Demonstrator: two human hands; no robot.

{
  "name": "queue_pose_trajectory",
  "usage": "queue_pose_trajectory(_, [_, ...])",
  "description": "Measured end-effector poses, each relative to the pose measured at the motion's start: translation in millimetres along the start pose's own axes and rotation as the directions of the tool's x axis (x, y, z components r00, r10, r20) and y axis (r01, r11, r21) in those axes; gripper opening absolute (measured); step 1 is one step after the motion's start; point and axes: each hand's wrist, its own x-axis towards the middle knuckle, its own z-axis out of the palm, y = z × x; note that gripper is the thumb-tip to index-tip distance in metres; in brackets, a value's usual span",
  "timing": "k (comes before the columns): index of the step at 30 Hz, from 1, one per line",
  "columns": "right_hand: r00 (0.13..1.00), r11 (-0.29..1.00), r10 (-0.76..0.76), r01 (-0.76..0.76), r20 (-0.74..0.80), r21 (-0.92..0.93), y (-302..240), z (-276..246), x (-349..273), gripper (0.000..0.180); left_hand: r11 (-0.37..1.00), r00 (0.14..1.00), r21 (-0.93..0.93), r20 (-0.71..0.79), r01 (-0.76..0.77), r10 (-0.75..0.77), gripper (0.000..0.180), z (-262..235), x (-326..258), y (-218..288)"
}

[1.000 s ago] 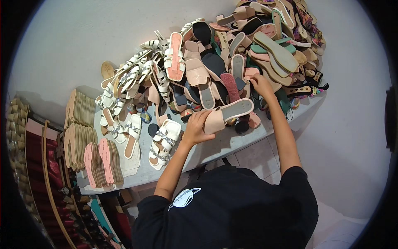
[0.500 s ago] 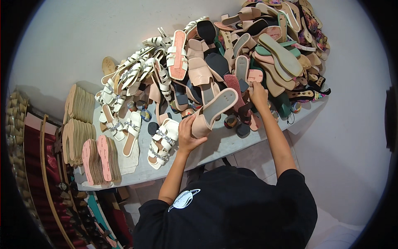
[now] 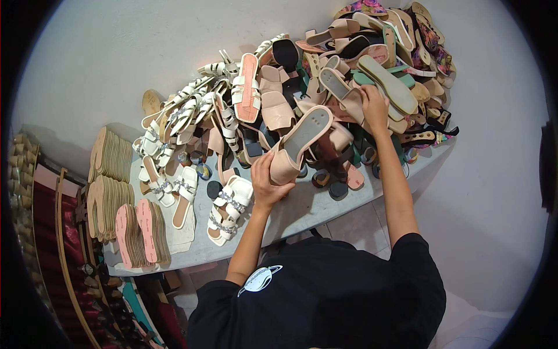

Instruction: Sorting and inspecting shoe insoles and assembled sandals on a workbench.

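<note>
My left hand [image 3: 267, 181] is closed around the wide strap of a beige slide sandal [image 3: 311, 127] with a grey insole, held tilted above the table's front edge. Farther to the right, my right hand [image 3: 375, 109] grips a similar beige sandal [image 3: 335, 84] by its strap side, its grey insole turned up, at the front of the big shoe heap. My fingertips partly hide that strap. Just left of my left hand lies a pair of white sandals [image 3: 230, 210] with decorated straps. A pink sole piece [image 3: 353, 176] rests below my right hand's sandal.
A tall heap of mixed sandals covers the back and right of the grey table [image 3: 232, 251], including a large pale sole [image 3: 386, 81]. White strappy sandals [image 3: 186, 110] fill the left side. Stacked insoles [image 3: 152, 232] stand at the left end, near a shelf [image 3: 70, 250].
My right hand has moved up and now holds a beige sandal raised from the heap, where it was reaching in before. My left hand keeps its sandal in nearly the same place.
</note>
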Motion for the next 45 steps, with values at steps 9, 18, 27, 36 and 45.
queue_pose_trajectory(9, [0.923,0.941,-0.337,0.325,0.184,0.089,-21.9,-35.5,44.6,0.014,0.991,0.991,-0.007,-0.023,-0.134,0.134,0.083,-39.9,30.9,-16.6])
queue_pose_trajectory(18, [0.752,0.802,-0.561,0.390,0.347,0.452,-72.8,-41.0,41.7,0.010,0.918,0.918,0.068,0.096,-0.391,0.384,0.081,-96.5,47.6,-31.3])
queue_pose_trajectory(27, [0.608,0.692,-0.675,0.327,0.418,0.643,-122.6,-29.0,32.1,0.009,0.978,0.984,0.116,-0.019,-0.173,0.177,0.083,-125.9,5.2,-26.8])
queue_pose_trajectory(36, [0.639,0.553,-0.648,0.020,0.414,0.833,-188.7,-1.6,-11.8,0.009,0.959,0.999,0.280,-0.011,-0.045,0.050,0.084,-176.4,0.5,-12.8])
queue_pose_trajectory(45, [0.375,0.518,-0.759,-0.147,0.532,0.843,-196.8,61.8,-59.0,0.010,0.974,0.978,0.225,0.206,-0.010,-0.038,0.077,-222.4,-41.8,-52.7])
